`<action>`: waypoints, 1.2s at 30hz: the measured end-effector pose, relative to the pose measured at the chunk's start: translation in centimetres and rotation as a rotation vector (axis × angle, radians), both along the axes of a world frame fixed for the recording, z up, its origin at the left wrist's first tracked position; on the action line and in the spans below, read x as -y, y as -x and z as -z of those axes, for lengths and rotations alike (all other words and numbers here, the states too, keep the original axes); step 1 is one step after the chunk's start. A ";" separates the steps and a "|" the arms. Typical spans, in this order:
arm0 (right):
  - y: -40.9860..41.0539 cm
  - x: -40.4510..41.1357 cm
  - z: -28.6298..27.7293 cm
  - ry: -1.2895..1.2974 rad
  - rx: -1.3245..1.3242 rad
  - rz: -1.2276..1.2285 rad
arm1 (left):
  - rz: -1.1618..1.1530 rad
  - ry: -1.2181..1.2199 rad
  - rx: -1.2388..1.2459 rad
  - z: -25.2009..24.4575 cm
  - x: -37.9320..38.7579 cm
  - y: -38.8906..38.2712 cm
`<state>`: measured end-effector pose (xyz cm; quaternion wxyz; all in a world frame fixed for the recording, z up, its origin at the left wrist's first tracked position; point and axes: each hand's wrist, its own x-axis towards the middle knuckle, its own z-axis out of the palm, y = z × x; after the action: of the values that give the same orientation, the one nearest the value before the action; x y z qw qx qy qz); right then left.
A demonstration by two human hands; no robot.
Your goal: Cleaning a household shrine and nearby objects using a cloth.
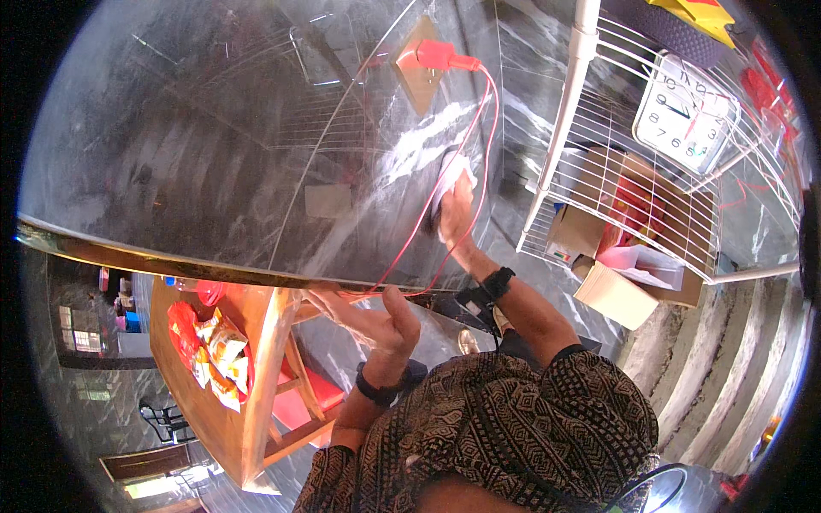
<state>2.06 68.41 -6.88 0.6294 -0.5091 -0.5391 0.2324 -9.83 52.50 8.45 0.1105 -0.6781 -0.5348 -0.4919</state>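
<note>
My right hand (457, 208) presses a white cloth (457, 168) against a glossy dark marble-patterned wall (211, 160). A red cord (492, 122) hangs in a loop around that hand, crossing in front of the wrist. It runs from a red plug (436, 55) in a gold wall socket plate (420, 83). My left hand (369, 320) is by the wall's gold-coloured edge trim (160, 264), thumb apart from the fingers and nothing in it. Whether its fingertips touch the trim, I cannot tell.
At right, a white wire rack (558, 128) carries a square clock (683, 112) and cardboard boxes (577, 231). Steps (718, 378) lie below it. Left of me stands a wooden table (186, 404) with snack packets (221, 346), and a red stool (298, 397) is beside it.
</note>
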 end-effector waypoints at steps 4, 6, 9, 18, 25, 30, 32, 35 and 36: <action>2.1 3.6 0.6 -0.099 0.021 0.024 | -0.022 -0.044 -0.044 0.6 -0.5 0.0; 3.1 4.8 0.1 -0.169 0.100 0.035 | 0.016 -0.054 0.041 0.9 -0.6 0.2; 2.8 5.3 -2.0 -0.326 0.226 0.049 | -0.005 -0.029 -0.006 0.3 -0.2 -0.1; -2.1 -1.4 -9.7 -0.467 0.212 0.006 | 0.101 -0.018 0.057 -0.1 -0.6 0.4; -5.3 -7.2 -11.7 -0.406 0.221 0.074 | -0.047 0.010 -0.047 0.3 -0.3 1.0; -7.9 -12.2 -11.8 -0.386 0.042 0.039 | 0.010 -0.013 0.009 -0.1 -0.5 0.3; -8.3 -12.3 -12.0 -0.325 -0.056 -0.030 | -0.006 0.037 0.002 0.3 -0.4 0.5; -7.6 -11.4 -11.8 -0.359 0.111 0.055 | -0.040 -0.020 -0.034 0.2 -0.3 0.2; -7.0 -10.6 -11.9 -0.384 0.077 0.068 | -0.041 -0.023 -0.034 0.1 -0.3 0.2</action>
<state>9.01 78.99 4.98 0.7014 -0.4062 -0.5796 0.0844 -10.00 52.79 8.33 0.1372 -0.6740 -0.5408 -0.4841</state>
